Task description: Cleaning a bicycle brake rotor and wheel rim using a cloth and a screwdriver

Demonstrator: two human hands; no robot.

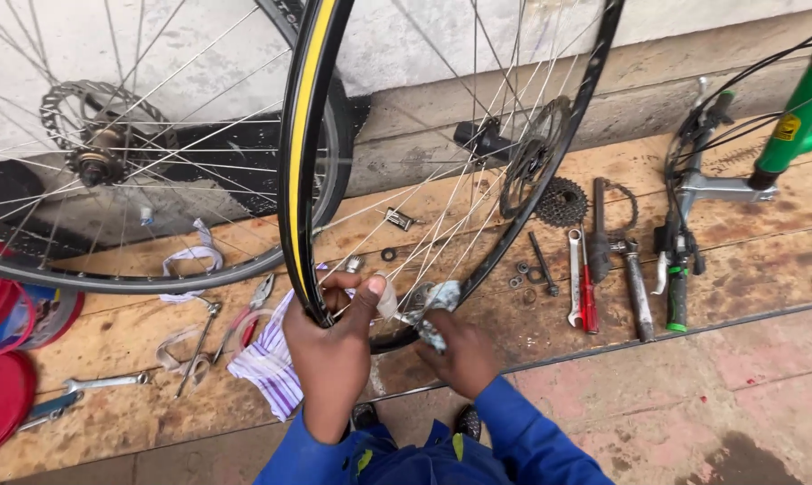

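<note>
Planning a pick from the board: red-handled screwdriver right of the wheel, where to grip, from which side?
Grip the red-handled screwdriver by its handle, from above, probably closing along the board's length. It lies flat, pointing away from the person, with a silver spanner tight on its left and an adjustable wrench further right, so little side clearance.

We note bare boards right of the held wheel, up to the wrenches. Left, striped cloth, pliers and second wheel block passage.

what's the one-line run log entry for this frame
left hand grips yellow-striped black bicycle wheel | right hand presses grey rag on rim | striped cloth on wooden board
</note>
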